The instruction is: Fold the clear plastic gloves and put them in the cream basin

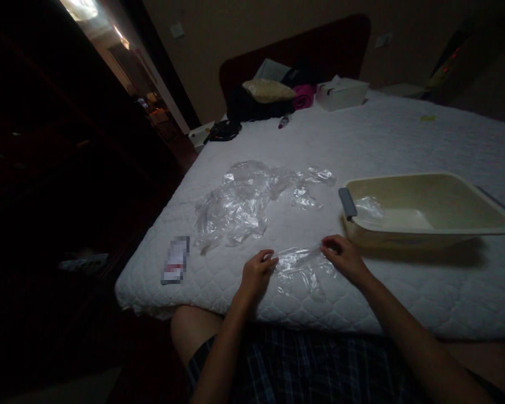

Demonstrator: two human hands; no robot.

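Between my two hands a clear plastic bag [298,264] lies spread on the white quilted bed. My left hand [258,272] pinches its left end between thumb and fingers. At the opposite end, my right hand [343,255] has its fingers closed on the bag's upper right corner. Just beyond them, a loose spread of crumpled clear plastic bags [244,202] covers part of the bed. To the right stands a cream plastic basin [429,231] with grey handles, and another clear plastic bag [369,209] rests inside it near the left wall.
A phone-like object [175,261], blurred out, lies near the bed's left edge. Toward the headboard [345,45] are a white box [343,94], a yellowish pillow-like bundle [269,90], a pink rolled cloth [303,96], a small bottle [284,121] and a black bag [225,131].
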